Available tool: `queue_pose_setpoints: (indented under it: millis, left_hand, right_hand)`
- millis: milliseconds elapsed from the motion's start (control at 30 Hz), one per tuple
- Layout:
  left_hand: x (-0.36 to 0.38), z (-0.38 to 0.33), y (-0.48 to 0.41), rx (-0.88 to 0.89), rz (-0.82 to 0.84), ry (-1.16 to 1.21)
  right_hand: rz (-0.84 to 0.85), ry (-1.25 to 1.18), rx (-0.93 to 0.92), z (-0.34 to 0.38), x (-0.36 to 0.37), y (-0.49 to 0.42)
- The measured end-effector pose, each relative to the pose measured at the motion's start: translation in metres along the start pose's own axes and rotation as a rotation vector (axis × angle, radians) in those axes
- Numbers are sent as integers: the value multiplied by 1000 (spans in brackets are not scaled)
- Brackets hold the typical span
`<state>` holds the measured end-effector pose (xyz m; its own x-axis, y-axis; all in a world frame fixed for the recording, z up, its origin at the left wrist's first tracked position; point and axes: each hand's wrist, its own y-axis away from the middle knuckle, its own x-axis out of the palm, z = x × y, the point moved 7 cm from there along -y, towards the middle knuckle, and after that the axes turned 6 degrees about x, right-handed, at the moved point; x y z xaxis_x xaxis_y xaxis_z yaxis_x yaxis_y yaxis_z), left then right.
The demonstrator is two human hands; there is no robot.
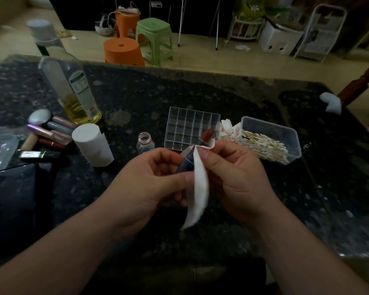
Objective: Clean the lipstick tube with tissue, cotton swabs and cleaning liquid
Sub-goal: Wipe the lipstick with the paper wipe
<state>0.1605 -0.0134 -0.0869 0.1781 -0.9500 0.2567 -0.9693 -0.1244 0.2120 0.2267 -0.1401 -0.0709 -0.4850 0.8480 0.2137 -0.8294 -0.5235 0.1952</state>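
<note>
Step in hand: tissue wipe. Left hand (149, 184) grips the tube (186, 165) low on its body, fingers (163, 155) curled round it. Right hand (237, 179) pinches the tissue (198, 192) against the tube's upper part, and the loose strip hangs between the hands. The tube is in the air over the desk (136, 99), just in front of the organizer (190, 128). Its long axis tilts from near-left to far-right, with the red bullet (208, 134) pointing away, toward the organizer. Next, likely: rub the tissue round the collar, keeping off the bullet. After that, 1 of the swabs (266, 145) and liquid, probably from the open bottle (144, 143).
</note>
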Motion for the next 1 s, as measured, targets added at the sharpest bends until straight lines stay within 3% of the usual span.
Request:
queue_pose_setpoints:
  millis: [133, 367, 600, 1000]
  left_hand:
    - [-1, 0, -1, 18, 0, -34]
    - [27, 7, 7, -180, 387, 337]
    - [7, 2, -3, -2, 15, 173]
    - [29, 4, 8, -216, 227, 338]
  right_hand:
    - [-27, 30, -13, 0, -1, 1]
    - [50, -89, 39, 2, 2, 0]
    - [43, -156, 0, 3, 1, 2]
    - [47, -65, -4, 1, 1, 1]
